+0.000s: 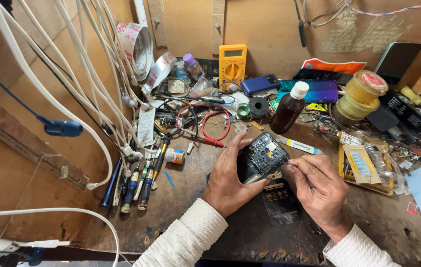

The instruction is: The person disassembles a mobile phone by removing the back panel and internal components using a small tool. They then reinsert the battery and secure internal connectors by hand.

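Observation:
My left hand grips an opened small phone with its dark circuit board showing, tilted up above the worn wooden bench. My right hand sits just right of it, fingers pinched on a thin tool whose tip touches the phone's right edge. Under the hands lies a dark rectangular phone cover.
A brown bottle with a white cap stands behind the phone. A yellow multimeter leans on the back wall. Screwdrivers lie at the left, white cables hang above them, tape rolls and parts clutter the right.

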